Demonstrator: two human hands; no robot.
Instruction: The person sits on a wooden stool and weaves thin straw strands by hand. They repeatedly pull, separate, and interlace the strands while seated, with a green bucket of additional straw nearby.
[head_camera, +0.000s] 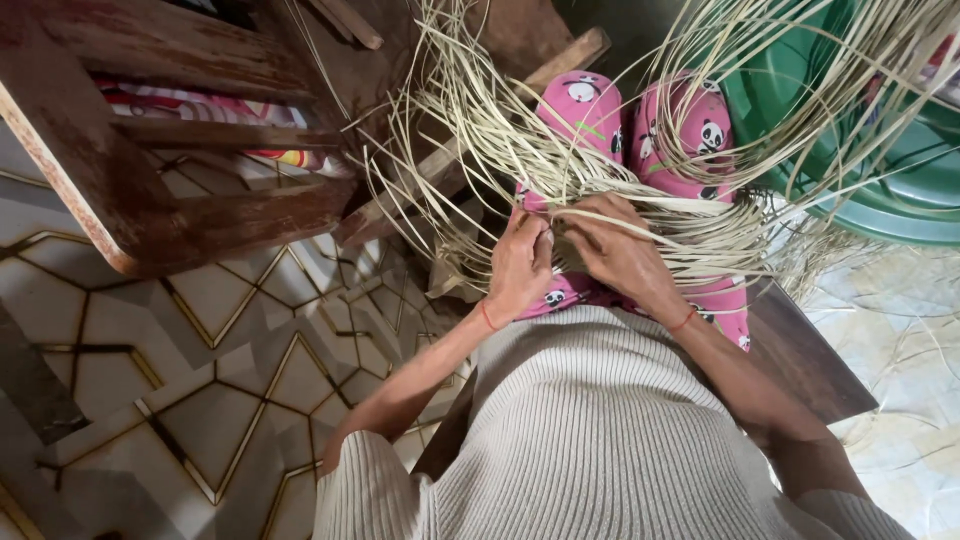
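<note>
Head cam: looking straight down at a seated person's lap, both hands busy in a tangle of pale cane.
Left hand: fingers curled shut, pinching a few of the cane strips right at the lap, knuckles up. Thin red thread around the wrist.
Right hand: also closed on the same bundle, just beside the left one, the fingertips nearly meeting. It has a red thread on the wrist too.
Cane strips: long, thin, straw-coloured, lying across the knees and fanning up and out in loose loops to both sides, so it's pretty messy. Some spill over the green tub.
Pink trousers: panda pattern, knees together under the strips.
Cream ribbed top: fills the bottom of the shot.
Wooden stool: worn, reddish-brown, upper left, with a striped cloth tucked inside it.
Green plastic tub: top right, just beside the right knee.
Floor: grey tiles with gold geometric lines.
Seat: dark wooden board under the person.
</note>
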